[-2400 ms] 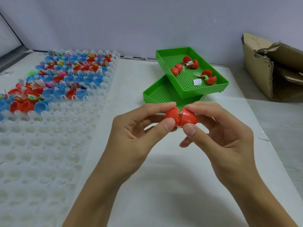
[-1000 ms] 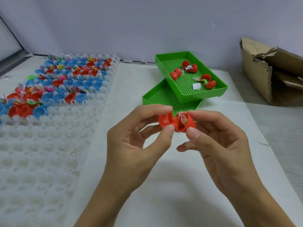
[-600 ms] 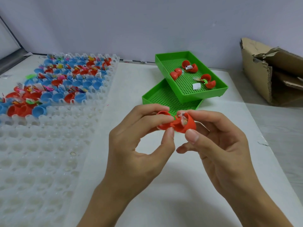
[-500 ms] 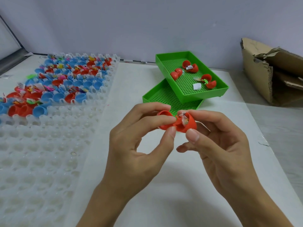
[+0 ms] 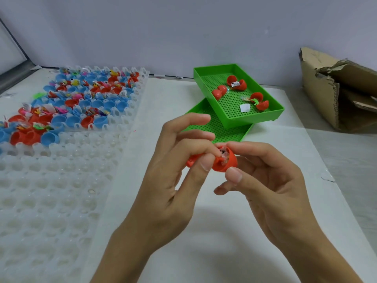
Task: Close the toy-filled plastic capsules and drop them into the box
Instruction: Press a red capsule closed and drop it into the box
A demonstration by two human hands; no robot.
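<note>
A pale grey wall backs a white table [image 5: 234, 231], and every place below is given from the upper green tray [image 5: 271, 99] standing near the far edge of it. In front of that tray, above the table, both hands share one open red capsule [image 5: 224, 162]. The right hand [image 5: 271, 186] pinches the capsule's cup-shaped half between thumb and forefinger; something small and glinting sits inside, too small to make out. The left hand [image 5: 173, 176] grips the other half, which its thumb and fingers mostly hide, and one fingertip reaches into the open cup. A second green tray [image 5: 234, 133] lies partly under the upper one, its far part covered. Inside the upper tray lie three open red capsules [image 5: 236, 83] and a white scrap. Well to its left a clear cell tray [image 5: 61, 180] holds red and blue capsule halves [image 5: 81, 103] in its far rows, cut off at the edge. To its right stands a torn cardboard box [image 5: 330, 94], its inside unseen.
</note>
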